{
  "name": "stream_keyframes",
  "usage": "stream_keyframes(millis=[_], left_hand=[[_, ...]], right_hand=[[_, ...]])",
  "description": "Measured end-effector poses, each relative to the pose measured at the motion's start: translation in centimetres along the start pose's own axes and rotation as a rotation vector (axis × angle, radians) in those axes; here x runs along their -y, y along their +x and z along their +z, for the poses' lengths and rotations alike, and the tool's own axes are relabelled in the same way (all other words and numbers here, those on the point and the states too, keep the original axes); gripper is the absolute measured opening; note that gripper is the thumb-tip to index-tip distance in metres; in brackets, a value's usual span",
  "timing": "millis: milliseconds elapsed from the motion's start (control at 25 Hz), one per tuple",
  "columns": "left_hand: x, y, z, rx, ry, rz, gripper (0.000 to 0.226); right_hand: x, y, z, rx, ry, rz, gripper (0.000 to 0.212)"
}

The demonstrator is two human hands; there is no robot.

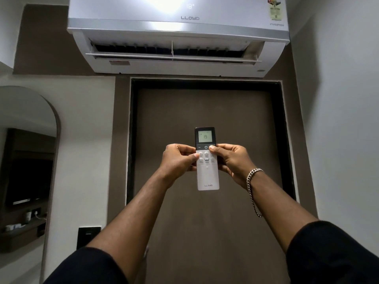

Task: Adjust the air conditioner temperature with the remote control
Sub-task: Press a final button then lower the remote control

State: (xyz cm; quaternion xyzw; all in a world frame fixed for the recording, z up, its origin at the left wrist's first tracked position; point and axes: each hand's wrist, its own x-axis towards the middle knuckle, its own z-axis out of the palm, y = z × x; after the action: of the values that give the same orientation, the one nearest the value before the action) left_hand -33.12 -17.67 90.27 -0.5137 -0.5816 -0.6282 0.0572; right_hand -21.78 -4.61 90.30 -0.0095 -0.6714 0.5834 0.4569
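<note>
Both arms raised out in front, dark sleeves pushed up. White remote control (207, 160) held upright in mid-air between the two hands, in front of a brown door (205, 222), directly below the air conditioner (178, 35) mounted on the wall above the door frame. Left hand (177, 160) pinches the remote's left edge, fingers curled behind it, thumb lying on the left column of round buttons. Right hand (231, 160) pinches the right edge, fingers wrapped behind, thumb tip pressed near the top button row, just right of the power symbol. Remote's screen reads 19; its lower half is plain with a LLOYD logo near the bottom end. Air conditioner front shows a faint 18 and LLOYD lettering; flap is open, louvres visible. Silver chain bracelet (253, 181) hangs loose on the right wrist. Arched mirror (28, 160) at the left edge, black switch plate (88, 236) on the wall below it.
</note>
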Motion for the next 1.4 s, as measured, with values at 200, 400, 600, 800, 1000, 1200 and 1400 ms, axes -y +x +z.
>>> stream_keyframes(millis=[200, 400, 600, 800, 1000, 1200, 1400], left_hand=[[4.1, -1.8, 3.8, 0.015, -0.042, -0.122, 0.018], [11.4, -6.5, 12.1, 0.145, -0.036, -0.347, 0.01], [19.7, -15.0, 22.7, 0.361, -0.015, -0.592, 0.017], [27.8, -27.1, 34.0, 0.549, -0.028, -0.746, 0.015], [34.1, -42.4, 44.6, 0.766, 0.008, -0.913, 0.008], [39.6, -57.7, 51.9, 0.995, 0.126, -0.951, 0.013], [42.3, -68.1, 55.2, 1.215, 0.289, -0.882, 0.018]], right_hand=[[-3.9, -2.2, -2.1, -0.139, -0.133, 0.089, 0.037], [-11.5, -7.9, -8.6, -0.289, -0.348, 0.313, 0.03], [-21.5, -17.0, -17.5, -0.428, -0.497, 0.594, 0.034], [-32.0, -29.9, -26.1, -0.653, -0.443, 0.868, 0.023], [-40.6, -46.1, -33.2, -0.825, -0.355, 1.117, 0.023], [-48.2, -61.6, -37.4, -1.027, -0.192, 1.267, 0.022], [-54.4, -72.6, -38.1, -1.108, -0.17, 1.499, 0.031]])
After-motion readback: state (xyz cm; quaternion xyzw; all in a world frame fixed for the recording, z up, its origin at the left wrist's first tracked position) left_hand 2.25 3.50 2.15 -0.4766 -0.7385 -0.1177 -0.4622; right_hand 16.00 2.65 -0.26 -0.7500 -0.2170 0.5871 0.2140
